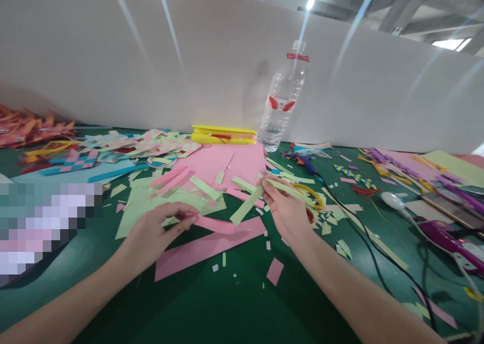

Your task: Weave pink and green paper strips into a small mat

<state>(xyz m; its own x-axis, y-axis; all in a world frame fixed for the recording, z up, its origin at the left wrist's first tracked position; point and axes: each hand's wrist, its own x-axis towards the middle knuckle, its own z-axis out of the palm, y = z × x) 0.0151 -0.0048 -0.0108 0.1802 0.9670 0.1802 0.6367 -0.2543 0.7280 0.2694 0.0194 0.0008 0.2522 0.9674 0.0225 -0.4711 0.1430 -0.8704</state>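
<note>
**Pink strip (215,225) in left hand (159,235), green strip (246,205) in right hand (289,217), on near side of large pink sheet (245,157)**

Left fingers together, clamped on one end of the pink strip; its free end points right. Right fingers pinched on the upper end of the green strip, which slants down to the left, free end close to the pink one. A second green strip (293,189) runs rightward by the right hand; can't tell if joined to the first or also gripped.

Nearer the person than the sheet: long pink strip (206,253) lying under the held pink one, plus a small pink piece (275,272) and scraps on the green desk (234,319). Left and near of the sheet: light green paper (132,215). Right and near: yellow ring (319,200), partly hidden by the right hand. Right of sheet: blue tool (308,163) with black cord (350,203). Just beyond its far edge: yellow folded item (202,136); far right corner: plastic bottle (283,94).

Risks, my judgement: free ends look unsupported, so they could swing or curl and meet crooked. Too hard a pinch could crease the thin paper. Low wrists could drag loose strips or scraps along. Right forearm moving outward might snag the cord and pull the tool.
</note>
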